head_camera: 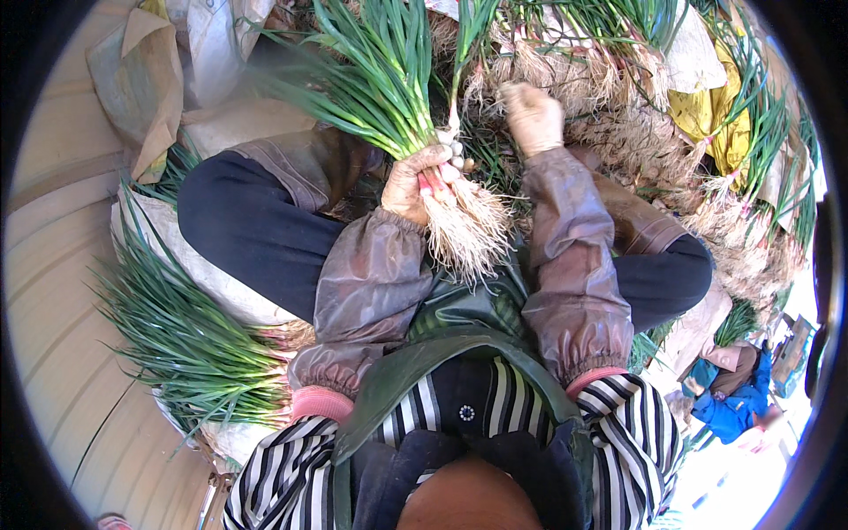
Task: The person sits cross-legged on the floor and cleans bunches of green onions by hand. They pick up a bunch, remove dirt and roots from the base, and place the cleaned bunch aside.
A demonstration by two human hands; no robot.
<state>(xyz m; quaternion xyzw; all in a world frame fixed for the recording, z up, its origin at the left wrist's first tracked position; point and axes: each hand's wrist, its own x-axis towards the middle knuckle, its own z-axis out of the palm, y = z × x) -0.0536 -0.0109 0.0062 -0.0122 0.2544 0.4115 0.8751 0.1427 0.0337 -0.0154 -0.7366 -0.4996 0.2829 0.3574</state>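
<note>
My left hand [414, 182] grips a bunch of green garlic plants [404, 86] near its base, leaves pointing up and away. Below the fist hang pale, stringy roots [467, 225]. Several small whitish bulbs [457, 149] show beside the thumb, and one plant's stem [454, 112] stands a little apart from the others. My right hand [535, 119] is raised to the right of the bunch, fingers curled in, near the piled plants. Something pale shows at its fingertips, but blur hides whether it is held.
Rooted plants [583, 66] lie heaped ahead and to the right, with a yellow sack [715, 112] among them. By my left knee, a stack of bunches [212, 344] rests on white sacking [199, 265]. A person in blue [732, 401] is at far right.
</note>
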